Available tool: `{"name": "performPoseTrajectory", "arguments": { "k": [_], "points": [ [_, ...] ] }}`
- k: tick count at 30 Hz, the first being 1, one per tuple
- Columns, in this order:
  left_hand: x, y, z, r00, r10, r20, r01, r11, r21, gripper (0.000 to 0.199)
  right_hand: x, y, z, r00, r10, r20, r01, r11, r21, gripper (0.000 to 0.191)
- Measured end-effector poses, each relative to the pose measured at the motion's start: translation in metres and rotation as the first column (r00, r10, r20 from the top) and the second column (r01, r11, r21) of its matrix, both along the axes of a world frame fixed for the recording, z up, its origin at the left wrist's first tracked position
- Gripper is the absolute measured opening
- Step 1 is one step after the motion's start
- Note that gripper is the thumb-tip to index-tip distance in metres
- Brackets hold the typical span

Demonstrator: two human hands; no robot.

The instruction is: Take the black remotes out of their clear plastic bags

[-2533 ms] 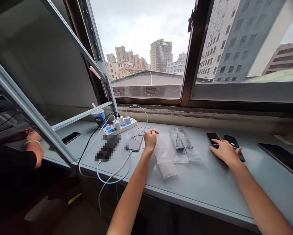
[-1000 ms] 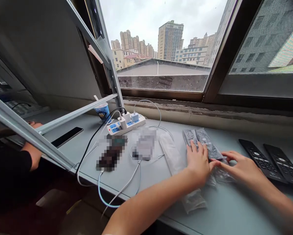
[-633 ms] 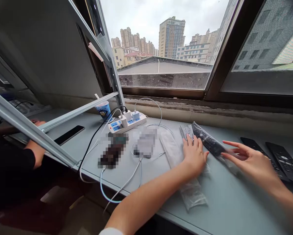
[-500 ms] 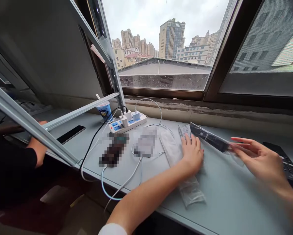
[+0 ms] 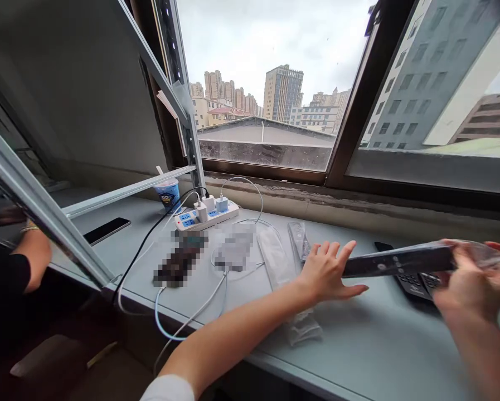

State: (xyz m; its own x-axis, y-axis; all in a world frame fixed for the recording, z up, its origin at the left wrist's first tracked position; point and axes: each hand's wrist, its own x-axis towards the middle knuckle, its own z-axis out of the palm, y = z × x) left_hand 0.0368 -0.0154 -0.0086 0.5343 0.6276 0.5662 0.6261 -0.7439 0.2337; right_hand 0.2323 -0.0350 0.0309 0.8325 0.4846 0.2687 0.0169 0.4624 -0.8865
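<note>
Lifted off the desk (image 5: 358, 356) since half a second ago, the bagged remote (image 5: 400, 260) now hangs level in the air, further right than before, and it is blurred at its right end. The right hand (image 5: 471, 281) grips that end, its fingers curled round the clear bag. The left hand (image 5: 327, 273) has come up from the bags and now has its fingers spread open, the fingertips at the remote's left end; whether they touch it cannot be told. Below the raised remote another black remote (image 5: 414, 281) lies on the desk, partly hidden by the right hand. Left of the left hand lie a second bagged remote (image 5: 299, 240) and, just beside it, a long empty bag (image 5: 275, 259) that runs under the left forearm toward the desk edge. Further left two blurred devices sit with white cables (image 5: 183, 326) trailing over the edge, behind them a white power strip (image 5: 208, 215) with chargers plugged in, and a blue cup (image 5: 166, 195). A dark phone (image 5: 106, 230) lies near a metal frame (image 5: 44, 214). Another person's arm (image 5: 34, 253) shows at far left.
</note>
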Motion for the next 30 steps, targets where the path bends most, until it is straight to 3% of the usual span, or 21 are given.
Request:
{"name": "performPoseTrajectory", "arguments": {
  "k": [3,7,11,15,21,26,30],
  "points": [
    [0.0,0.0,-0.003,0.997,-0.049,-0.063,0.048,0.999,-0.009,0.078,-0.017,0.006,0.0,0.985,0.157,-0.074,-0.154,0.987,0.045,0.05],
    [-0.003,0.001,0.002,0.987,0.024,-0.16,-0.014,0.998,0.065,0.045,-0.033,0.009,-0.007,0.932,0.327,-0.155,-0.333,0.943,-0.011,0.044],
    [-0.018,0.008,0.019,0.982,0.107,-0.156,-0.069,0.97,0.233,0.047,-0.033,0.011,-0.01,0.939,0.325,-0.117,-0.33,0.943,-0.032,0.036],
    [-0.039,0.015,0.029,0.972,0.2,-0.122,-0.159,0.946,0.284,0.038,-0.024,0.009,-0.004,0.924,0.336,-0.183,-0.343,0.939,-0.006,0.031],
    [-0.054,0.025,0.022,0.974,0.182,-0.133,-0.14,0.95,0.28,0.039,-0.023,0.008,0.0,0.815,0.58,-0.007,-0.574,0.805,-0.149,0.023],
    [-0.056,0.027,0.023,0.959,0.251,-0.128,-0.22,0.95,0.221,0.042,-0.022,0.015,-0.004,0.776,0.629,0.045,-0.602,0.761,-0.244,0.023],
    [-0.059,0.032,0.022,0.954,0.285,-0.089,-0.256,0.934,0.249,0.04,-0.017,0.02,-0.009,0.698,0.711,0.087,-0.632,0.669,-0.392,0.028]
  ]
}}
